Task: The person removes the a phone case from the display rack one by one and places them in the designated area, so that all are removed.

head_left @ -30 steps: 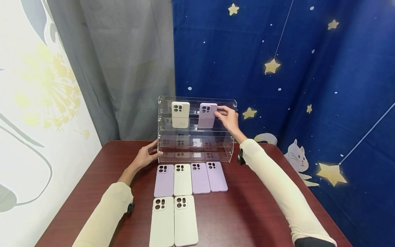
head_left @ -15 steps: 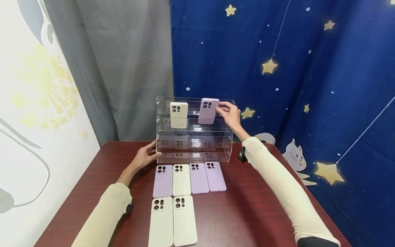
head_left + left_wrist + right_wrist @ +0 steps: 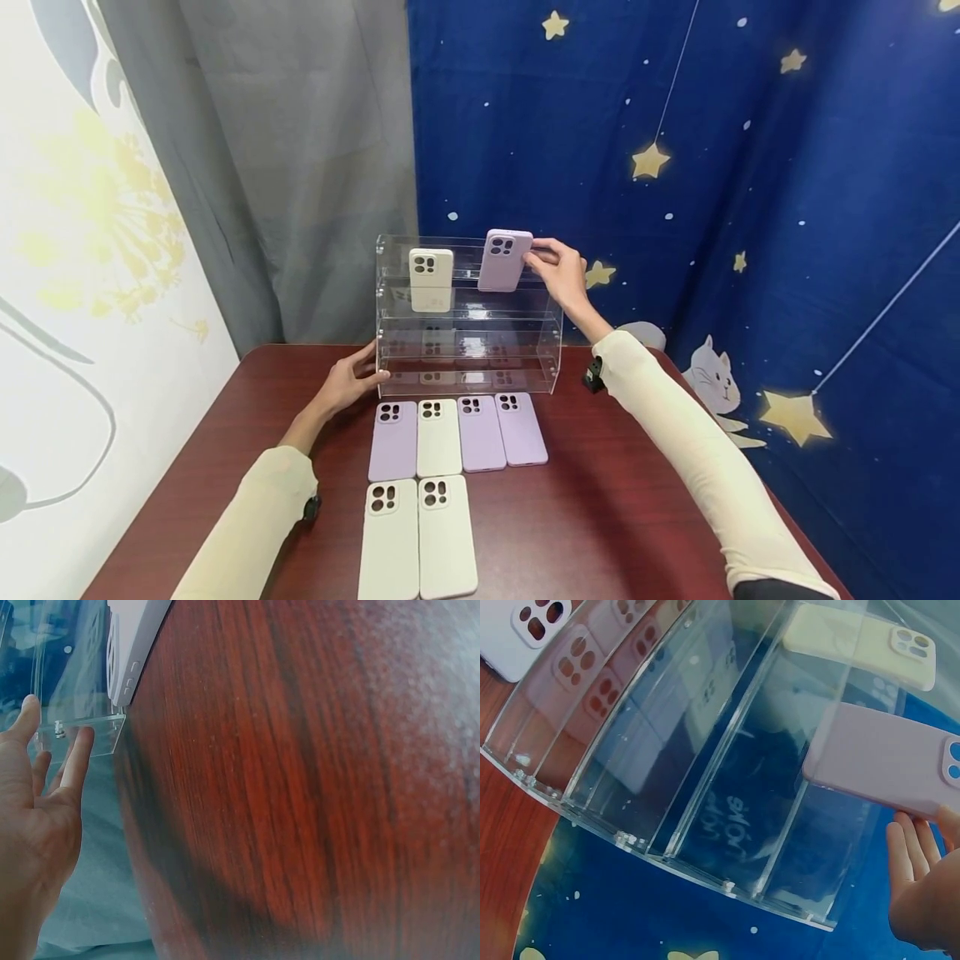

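My right hand [image 3: 561, 268] pinches a lilac phone case [image 3: 504, 262] by its right edge, in front of the upper part of a clear acrylic tiered stand [image 3: 468, 350]. Blue curtain shows through the camera cut-outs of the case in the right wrist view. To its left, a cream phone case [image 3: 431, 282] stands upright on an upper tier. My left hand [image 3: 347, 385] rests against the stand's lower left side, with the thumb at the front edge. In the left wrist view its fingers reach out fairly straight over the clear side panel [image 3: 105, 733].
Before the stand lies a row of lilac cases [image 3: 393, 446] and one cream case [image 3: 439, 442]. Two more cream cases [image 3: 390, 542] lie nearer me on the dark red table [image 3: 615, 517]. Grey and blue curtains [image 3: 540, 150] hang behind the stand.
The right hand has raised the lilac case from its upright place on the stand, and the case now reaches above the stand's top edge. The left hand has kept its place at the stand's side.
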The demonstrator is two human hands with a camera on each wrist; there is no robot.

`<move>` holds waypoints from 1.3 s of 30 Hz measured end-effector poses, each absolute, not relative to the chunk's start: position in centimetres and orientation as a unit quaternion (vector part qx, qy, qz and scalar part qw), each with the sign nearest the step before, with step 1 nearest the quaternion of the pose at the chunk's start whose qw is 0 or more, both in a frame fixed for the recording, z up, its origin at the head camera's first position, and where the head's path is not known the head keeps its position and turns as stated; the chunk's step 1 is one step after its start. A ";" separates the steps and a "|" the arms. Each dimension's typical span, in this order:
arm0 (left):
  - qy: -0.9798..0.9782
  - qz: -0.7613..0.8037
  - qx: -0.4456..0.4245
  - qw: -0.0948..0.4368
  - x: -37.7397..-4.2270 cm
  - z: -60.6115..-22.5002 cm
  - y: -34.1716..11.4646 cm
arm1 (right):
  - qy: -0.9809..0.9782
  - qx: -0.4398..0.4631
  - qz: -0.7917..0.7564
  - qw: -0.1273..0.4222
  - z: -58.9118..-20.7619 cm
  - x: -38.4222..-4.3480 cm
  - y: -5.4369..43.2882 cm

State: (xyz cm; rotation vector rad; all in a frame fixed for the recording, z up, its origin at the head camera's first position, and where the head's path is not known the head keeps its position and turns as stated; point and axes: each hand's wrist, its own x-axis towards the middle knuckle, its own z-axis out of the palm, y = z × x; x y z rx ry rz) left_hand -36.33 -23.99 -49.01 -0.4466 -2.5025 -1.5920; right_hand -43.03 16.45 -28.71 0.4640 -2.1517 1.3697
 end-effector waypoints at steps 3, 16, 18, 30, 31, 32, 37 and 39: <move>-0.832 -0.530 -0.148 0.071 -36.5 -49.1 -24.1 | -0.791 0.180 0.516 0.275 -28.4 -42.7 16.5; -0.837 -0.520 -0.152 0.077 -36.6 -49.3 -24.1 | -0.785 0.192 0.527 0.263 -27.9 -40.5 17.0; -0.837 -0.520 -0.152 0.077 -36.5 -49.3 -24.1 | -0.786 0.194 0.529 0.254 -28.0 -40.2 17.1; -0.828 -0.534 -0.155 0.071 -36.5 -49.1 -24.1 | -0.777 0.210 0.559 0.198 -29.0 -38.1 17.4; -0.828 -0.534 -0.155 0.070 -36.5 -49.2 -24.2 | -0.776 0.211 0.560 0.198 -29.2 -38.0 17.4; -0.828 -0.535 -0.154 0.070 -36.5 -49.2 -24.2 | -0.776 0.211 0.561 0.197 -29.3 -37.8 17.5; -0.833 -0.527 -0.152 0.070 -36.4 -49.1 -24.2 | -0.787 0.208 0.548 0.195 -30.2 -36.9 17.7; -0.835 -0.524 -0.154 0.072 -36.2 -49.0 -24.1 | -0.792 0.207 0.541 0.191 -30.4 -36.4 17.8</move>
